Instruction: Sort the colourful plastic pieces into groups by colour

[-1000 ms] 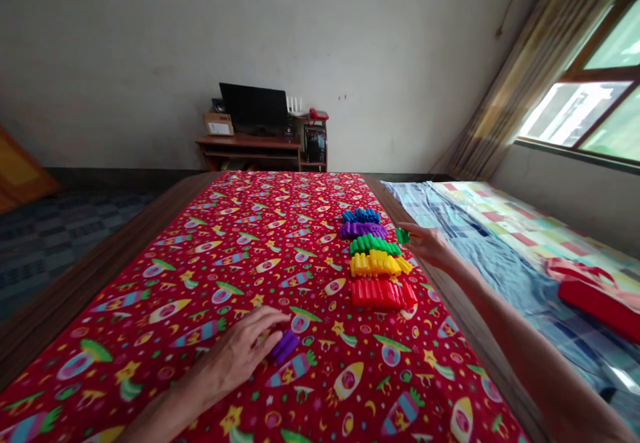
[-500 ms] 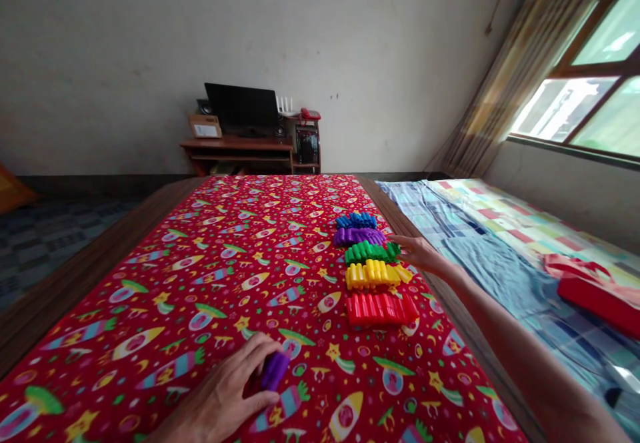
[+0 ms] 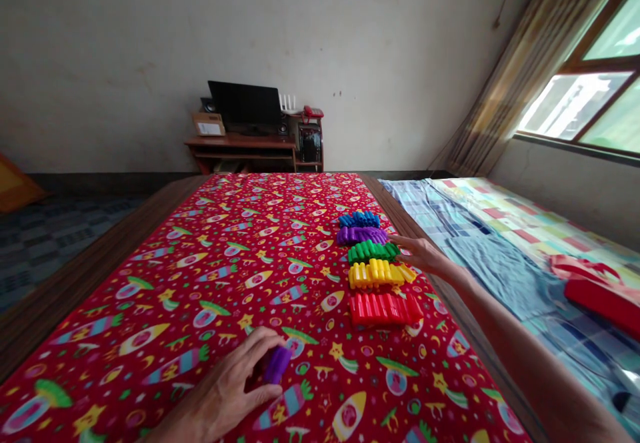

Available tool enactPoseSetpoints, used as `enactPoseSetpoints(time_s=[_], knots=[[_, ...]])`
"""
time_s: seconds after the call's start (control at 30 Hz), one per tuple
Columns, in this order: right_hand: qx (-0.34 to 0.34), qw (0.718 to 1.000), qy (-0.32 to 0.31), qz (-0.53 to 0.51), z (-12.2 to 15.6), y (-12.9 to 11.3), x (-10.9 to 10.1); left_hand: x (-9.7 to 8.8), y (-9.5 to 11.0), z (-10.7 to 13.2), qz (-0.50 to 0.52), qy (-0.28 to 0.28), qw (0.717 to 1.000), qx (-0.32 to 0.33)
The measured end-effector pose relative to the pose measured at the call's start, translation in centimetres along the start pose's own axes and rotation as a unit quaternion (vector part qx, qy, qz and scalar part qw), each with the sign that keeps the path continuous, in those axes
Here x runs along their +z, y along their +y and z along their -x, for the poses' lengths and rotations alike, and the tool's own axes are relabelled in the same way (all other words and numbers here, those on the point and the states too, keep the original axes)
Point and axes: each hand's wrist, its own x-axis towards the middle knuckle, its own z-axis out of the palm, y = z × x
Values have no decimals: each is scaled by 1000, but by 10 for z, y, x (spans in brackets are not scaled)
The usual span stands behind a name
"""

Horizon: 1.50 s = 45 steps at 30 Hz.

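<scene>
On the red patterned cloth, my left hand [image 3: 235,379] is curled around a small purple plastic piece [image 3: 278,365], thumb on the near side and fingers on the far side. At the right edge of the cloth my right hand [image 3: 417,253] reaches with stretched fingers to the right end of a purple row [image 3: 361,235]; whether the tips press on it is too small to tell. Beyond that row lies a blue row [image 3: 359,219]. Nearer to me come a green row [image 3: 373,251], a yellow row [image 3: 377,274] and a red row [image 3: 385,309], each of several similar plastic pieces side by side.
The rocket-print cloth [image 3: 200,289] covers a table with a brown border [image 3: 125,236]. To the right is a bed with a checked sheet [image 3: 530,229] and a red item [image 3: 603,303]. A desk [image 3: 240,141] with a monitor [image 3: 245,104] stands against the far wall.
The whole view has shifted slightly to the right. Both hands keep nearly the same places, the left still around the purple piece and the right still beside the purple row's end.
</scene>
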Motion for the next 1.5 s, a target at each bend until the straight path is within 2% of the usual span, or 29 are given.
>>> enactPoseSetpoints(time_s=[0.13,0.2,0.27,0.33,0.4,0.47,0.53,0.63,0.73,0.83,0.93,1.13,1.33,1.5], knots=[[-3,1000,25,13,1,0,-9,-10,-2,-15,2,66,997,29],[-6,998,62,7,1,-12,-15,-16,4,-32,21,71,997,29],[-35,994,104,-14,1,-38,-20,-18,16,-56,80,51,995,10],[-100,987,120,-32,-1,-72,-20,-13,31,-83,182,27,983,-20],[-173,980,93,-11,-6,-103,-18,-3,43,-108,262,43,964,-33],[-186,979,66,48,-19,-118,-16,10,48,-126,291,67,954,-24],[-113,985,66,112,-36,-111,-17,20,45,-134,266,85,960,-20],[28,986,52,156,-63,-77,-21,27,32,-133,208,107,972,-36],[98,983,20,157,-78,-46,-20,27,22,-128,185,117,975,-39],[130,976,17,172,-82,-37,-10,29,21,-126,155,114,981,-9],[147,968,1,203,-84,-44,0,31,23,-127,121,117,986,15],[154,962,-16,224,-92,-51,7,33,21,-125,103,115,988,11],[192,964,72,173,-82,-23,-2,32,24,-125,102,110,989,15],[260,949,50,169,-66,7,-1,34,21,-127,88,112,989,27]])
